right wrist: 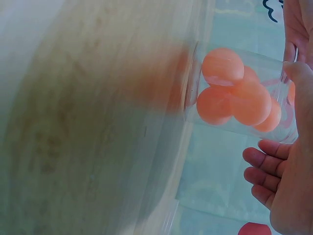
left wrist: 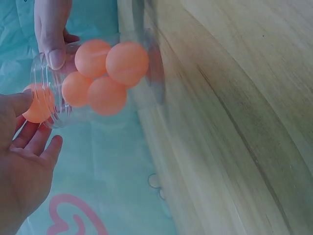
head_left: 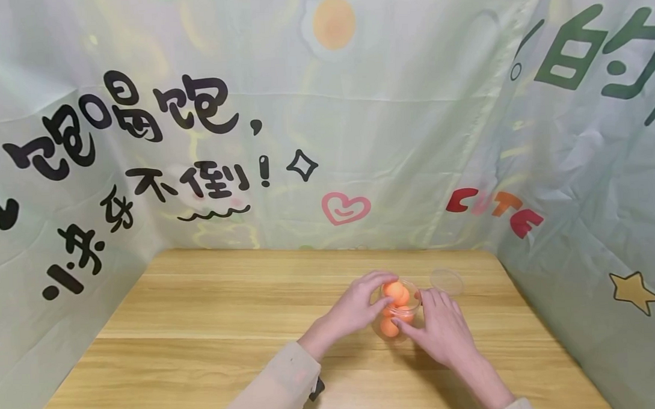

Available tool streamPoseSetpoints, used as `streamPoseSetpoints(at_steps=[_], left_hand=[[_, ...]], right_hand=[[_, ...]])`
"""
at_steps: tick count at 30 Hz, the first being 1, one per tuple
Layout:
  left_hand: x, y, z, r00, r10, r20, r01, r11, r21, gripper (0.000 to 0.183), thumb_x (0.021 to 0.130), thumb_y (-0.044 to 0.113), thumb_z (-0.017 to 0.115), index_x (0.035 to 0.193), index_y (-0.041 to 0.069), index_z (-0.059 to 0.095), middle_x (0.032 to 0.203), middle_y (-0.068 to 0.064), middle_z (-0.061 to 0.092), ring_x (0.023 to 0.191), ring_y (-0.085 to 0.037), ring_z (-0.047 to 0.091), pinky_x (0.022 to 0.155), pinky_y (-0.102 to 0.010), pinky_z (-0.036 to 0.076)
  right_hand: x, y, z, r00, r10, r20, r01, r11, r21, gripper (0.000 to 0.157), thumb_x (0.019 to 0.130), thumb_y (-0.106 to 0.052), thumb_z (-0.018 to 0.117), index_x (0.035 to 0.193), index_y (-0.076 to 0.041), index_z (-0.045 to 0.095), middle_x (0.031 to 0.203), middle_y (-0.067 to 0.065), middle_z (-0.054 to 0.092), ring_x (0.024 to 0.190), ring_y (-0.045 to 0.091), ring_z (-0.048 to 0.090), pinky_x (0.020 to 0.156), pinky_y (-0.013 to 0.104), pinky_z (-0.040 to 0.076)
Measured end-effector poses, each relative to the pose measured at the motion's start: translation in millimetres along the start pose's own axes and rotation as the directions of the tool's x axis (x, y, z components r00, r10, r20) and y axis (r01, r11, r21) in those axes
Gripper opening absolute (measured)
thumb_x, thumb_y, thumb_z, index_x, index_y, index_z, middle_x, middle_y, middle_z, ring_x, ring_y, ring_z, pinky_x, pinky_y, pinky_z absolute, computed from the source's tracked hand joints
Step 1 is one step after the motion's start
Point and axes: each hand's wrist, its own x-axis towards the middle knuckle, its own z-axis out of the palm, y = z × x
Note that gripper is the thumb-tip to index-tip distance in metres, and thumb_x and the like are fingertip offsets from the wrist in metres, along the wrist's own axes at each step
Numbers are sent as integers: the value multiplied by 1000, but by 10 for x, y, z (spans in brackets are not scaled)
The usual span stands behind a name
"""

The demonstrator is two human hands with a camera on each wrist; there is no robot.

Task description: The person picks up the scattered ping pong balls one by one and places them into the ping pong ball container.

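Observation:
A clear plastic jar (left wrist: 142, 98) with a threaded neck stands upright on the table, with several orange balls (left wrist: 107, 95) inside. At its mouth my left hand (head_left: 358, 301) holds another orange ball (left wrist: 40, 104) between thumb and fingers, and the fingertips lie close to the rim. My right hand (head_left: 445, 330) is around the jar's right side. Its thumb (left wrist: 55, 58) presses on the neck, and the other fingers (right wrist: 266, 169) are curled by the far side. Whether all those fingers touch the jar is unclear.
A clear round lid (head_left: 446, 281) lies flat on the table behind and right of the jar. The wooden table (head_left: 202, 329) meets printed cloth walls (head_left: 413, 165) at the back and both sides. A small black item (head_left: 316, 389) shows at the left sleeve.

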Motion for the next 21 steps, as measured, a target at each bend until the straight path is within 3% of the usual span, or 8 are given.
streamPoseSetpoints(at_steps=[10,16,21], left_hand=[[-4,8,2,1000,-1,-13,1,1000,9,45,102,13,69,145,8,59,149,-6,58,140,-20,52,117,-33,44],[-74,-23,-31,997,-48,-64,47,999,-17,44,104,16,66,147,10,57,152,-4,54,142,-20,49,119,-38,42],[-195,-70,-140,981,-120,-150,120,993,-9,45,106,22,62,150,13,55,156,0,50,145,-20,46,121,-41,40]], right_hand=[[-11,-2,-7,1000,1,-17,-1,1000,6,69,85,-53,81,121,1,60,111,16,63,110,40,58,91,57,49],[0,-14,-32,1000,25,-1,-25,999,43,83,88,-57,76,138,4,52,127,25,61,120,45,54,100,65,45],[30,-1,-70,994,-9,-110,19,995,95,75,94,-45,73,144,5,48,134,25,60,122,46,52,101,65,42]])
